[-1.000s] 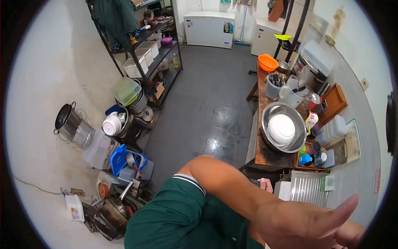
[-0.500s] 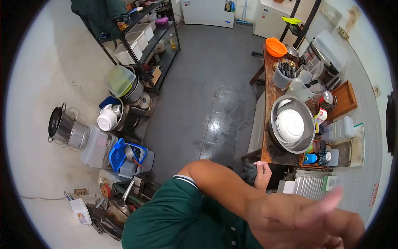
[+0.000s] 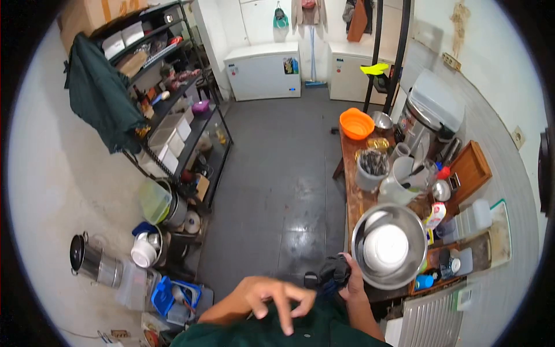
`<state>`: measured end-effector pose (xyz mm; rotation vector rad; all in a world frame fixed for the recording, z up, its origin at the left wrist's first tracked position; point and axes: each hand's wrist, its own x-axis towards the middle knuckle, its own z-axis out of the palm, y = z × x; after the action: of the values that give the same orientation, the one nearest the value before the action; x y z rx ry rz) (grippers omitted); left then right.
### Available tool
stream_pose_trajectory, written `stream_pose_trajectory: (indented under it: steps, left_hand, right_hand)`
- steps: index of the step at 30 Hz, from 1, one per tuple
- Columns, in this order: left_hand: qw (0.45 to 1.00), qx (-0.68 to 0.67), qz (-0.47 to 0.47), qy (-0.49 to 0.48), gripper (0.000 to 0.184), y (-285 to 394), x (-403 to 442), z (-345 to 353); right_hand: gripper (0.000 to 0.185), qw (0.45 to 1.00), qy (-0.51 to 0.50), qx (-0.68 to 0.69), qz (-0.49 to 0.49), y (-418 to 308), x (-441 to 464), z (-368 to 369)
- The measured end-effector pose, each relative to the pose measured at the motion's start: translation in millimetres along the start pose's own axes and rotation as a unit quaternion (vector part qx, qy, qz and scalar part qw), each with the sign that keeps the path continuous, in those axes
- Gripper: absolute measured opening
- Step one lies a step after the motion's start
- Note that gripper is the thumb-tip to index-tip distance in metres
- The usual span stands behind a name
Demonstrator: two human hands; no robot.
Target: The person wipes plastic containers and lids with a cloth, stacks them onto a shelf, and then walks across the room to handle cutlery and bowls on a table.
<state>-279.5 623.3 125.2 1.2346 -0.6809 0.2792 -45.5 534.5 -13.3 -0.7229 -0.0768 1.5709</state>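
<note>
My right hand (image 3: 354, 280) grips a black bundled item (image 3: 333, 270) with what looks like a strap or loop on its left side; its exact kind I cannot make out. In front of my green shirt, my left hand (image 3: 280, 298) hangs with its fingers apart and holds nothing. Just right of my right hand, a large steel basin (image 3: 421, 257) sits on the wooden table (image 3: 354, 199), with white bowls (image 3: 386, 247) inside it.
On the table stand an orange basket (image 3: 357, 124), a tub of cutlery (image 3: 370, 179) and a clear pitcher (image 3: 399, 182). A steel drainboard (image 3: 430, 321) is at lower right. Black shelving (image 3: 214, 170) and stacked pots (image 3: 95, 263) line the left wall; white chest freezers (image 3: 263, 75) stand behind.
The view has tilted up. My left hand has come back from the right side to the front of my body. My right hand still holds the black item, now seen more fully.
</note>
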Motion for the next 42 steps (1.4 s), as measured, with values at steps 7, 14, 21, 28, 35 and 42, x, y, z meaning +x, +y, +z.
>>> stream_pose_trajectory:
  steps: [7, 14, 21, 28, 35, 42]
  left_hand:
    - [0.998, -0.033, -0.007, 0.050, 0.049, 15.1, -6.3, -37.8]
    - [0.997, -0.036, -0.031, 0.058, 0.039, 44.1, -15.8, -108.3]
    - [0.996, -0.041, -0.030, 0.069, 0.029, 74.1, -68.1, -182.7]
    - [0.999, -0.021, -0.022, 0.044, 0.029, 119.6, -109.8, -251.2]
    - [0.998, -0.003, -0.059, -0.012, 0.036, 144.9, -103.4, -297.2]
    - [0.998, 0.028, -0.047, -0.029, 0.051, 141.2, -105.9, -348.6]
  right_hand:
    - [0.062, 0.994, -0.103, -0.024, 0.033, -51.4, 75.1, 54.2]
    - [0.042, 0.992, -0.105, 0.033, 0.063, -38.6, 169.4, 44.2]
    - [0.056, 0.979, -0.144, 0.123, 0.071, -44.4, 227.2, 98.6]
    - [0.054, 0.974, -0.108, 0.198, 0.032, -52.0, 269.5, 149.2]
    - [0.053, 0.968, -0.137, 0.206, 0.033, -52.0, 312.1, 176.5]
    - [0.051, 0.972, -0.106, 0.201, 0.055, -76.5, 365.7, 182.4]
